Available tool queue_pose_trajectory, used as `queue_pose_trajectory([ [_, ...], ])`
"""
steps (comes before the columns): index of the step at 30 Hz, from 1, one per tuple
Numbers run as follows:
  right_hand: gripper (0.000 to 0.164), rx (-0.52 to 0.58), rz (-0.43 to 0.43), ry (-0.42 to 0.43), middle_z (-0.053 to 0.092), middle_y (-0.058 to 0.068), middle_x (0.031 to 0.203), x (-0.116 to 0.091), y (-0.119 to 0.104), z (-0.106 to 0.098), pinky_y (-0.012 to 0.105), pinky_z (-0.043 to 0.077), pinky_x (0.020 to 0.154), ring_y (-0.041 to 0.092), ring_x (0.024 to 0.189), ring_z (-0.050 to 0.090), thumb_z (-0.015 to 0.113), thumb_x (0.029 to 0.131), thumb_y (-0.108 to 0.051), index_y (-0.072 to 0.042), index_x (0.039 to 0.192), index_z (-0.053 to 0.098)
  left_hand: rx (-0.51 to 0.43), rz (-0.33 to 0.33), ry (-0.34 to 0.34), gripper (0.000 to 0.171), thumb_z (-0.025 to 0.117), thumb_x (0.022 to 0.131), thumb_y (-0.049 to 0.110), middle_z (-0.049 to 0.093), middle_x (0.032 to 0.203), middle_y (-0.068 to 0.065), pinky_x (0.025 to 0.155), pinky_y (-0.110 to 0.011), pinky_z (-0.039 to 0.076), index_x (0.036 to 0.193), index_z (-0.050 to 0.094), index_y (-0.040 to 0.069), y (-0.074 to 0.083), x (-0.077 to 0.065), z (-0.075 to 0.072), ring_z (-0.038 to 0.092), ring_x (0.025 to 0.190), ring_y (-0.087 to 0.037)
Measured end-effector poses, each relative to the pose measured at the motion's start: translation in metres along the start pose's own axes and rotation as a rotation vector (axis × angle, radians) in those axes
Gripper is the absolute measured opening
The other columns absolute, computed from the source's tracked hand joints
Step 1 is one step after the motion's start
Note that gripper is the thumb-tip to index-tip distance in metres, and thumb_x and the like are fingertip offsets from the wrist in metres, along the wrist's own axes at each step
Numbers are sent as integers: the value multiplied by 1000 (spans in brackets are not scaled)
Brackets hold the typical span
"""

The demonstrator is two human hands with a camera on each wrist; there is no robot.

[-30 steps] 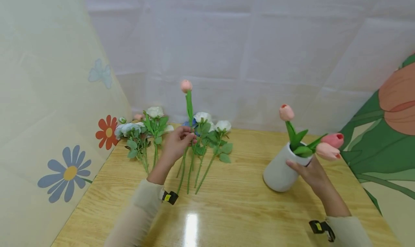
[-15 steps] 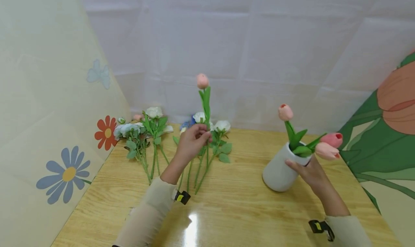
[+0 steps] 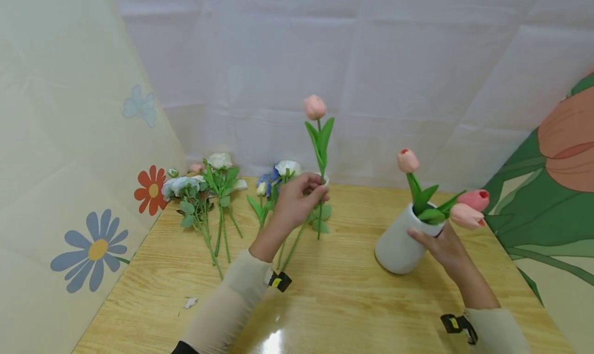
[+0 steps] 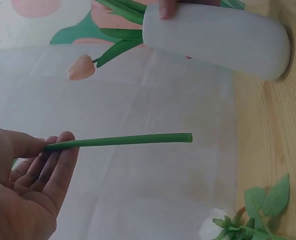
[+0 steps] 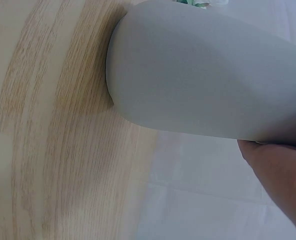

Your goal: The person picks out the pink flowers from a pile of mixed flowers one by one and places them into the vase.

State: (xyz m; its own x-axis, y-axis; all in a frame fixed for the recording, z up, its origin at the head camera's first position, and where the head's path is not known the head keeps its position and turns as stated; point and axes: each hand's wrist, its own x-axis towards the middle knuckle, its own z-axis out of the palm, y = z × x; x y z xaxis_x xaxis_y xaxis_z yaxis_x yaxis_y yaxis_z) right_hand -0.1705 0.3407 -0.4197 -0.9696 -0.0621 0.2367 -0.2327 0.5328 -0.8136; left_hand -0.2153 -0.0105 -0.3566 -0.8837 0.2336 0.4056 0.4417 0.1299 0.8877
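Upright above the table, a pink tulip (image 3: pixel 315 108) is pinched by its green stem between the thumb and fingers of my left hand (image 3: pixel 297 202). The stem's cut end (image 4: pixel 185 138) points down and is free in the left wrist view. My right hand (image 3: pixel 444 245) grips a white vase (image 3: pixel 400 243) near its rim, with the thumb on the outer wall. Several tulips stand in that vase: one pale pink tulip (image 3: pixel 408 160) leans left, while a darker pink tulip (image 3: pixel 475 200) and a pale one hang over the right side. The right fingers are mostly hidden behind the vase.
Left on the wooden table (image 3: pixel 352 302) lie white roses (image 3: pixel 219 161), pale blue flowers (image 3: pixel 182 185) and blue flowers (image 3: pixel 269 181), stems toward me. A small white scrap (image 3: pixel 190 302) lies near the left forearm. A pale cloth (image 3: pixel 287 60) hangs behind the table.
My left hand has lifted the tulip off the flower pile and carried it right, toward the vase. The right hand and vase have stayed almost in place.
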Motion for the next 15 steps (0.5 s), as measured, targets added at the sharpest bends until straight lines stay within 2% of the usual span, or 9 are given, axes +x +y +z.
queue_pose_trajectory([
  [9, 42, -19, 6, 1, 54, -15, 112, 0, 1, -1, 12, 44, 80, -1, 99, 53, 66, 99, -15, -9, 135, 44, -60, 7, -34, 19, 66, 99, 8, 73, 96, -14, 73, -29, 61, 114, 65, -2, 16, 9, 22, 71, 82, -14],
  [15, 45, -30, 7, 3, 54, -15, 112, 1, 1, -1, 12, 44, 80, -1, 99, 53, 66, 99, -15, -6, 136, 42, -44, 54, -54, 20, 65, 100, 10, 73, 94, -10, 70, -28, 60, 116, 65, -2, 28, 15, 34, 70, 81, -12],
])
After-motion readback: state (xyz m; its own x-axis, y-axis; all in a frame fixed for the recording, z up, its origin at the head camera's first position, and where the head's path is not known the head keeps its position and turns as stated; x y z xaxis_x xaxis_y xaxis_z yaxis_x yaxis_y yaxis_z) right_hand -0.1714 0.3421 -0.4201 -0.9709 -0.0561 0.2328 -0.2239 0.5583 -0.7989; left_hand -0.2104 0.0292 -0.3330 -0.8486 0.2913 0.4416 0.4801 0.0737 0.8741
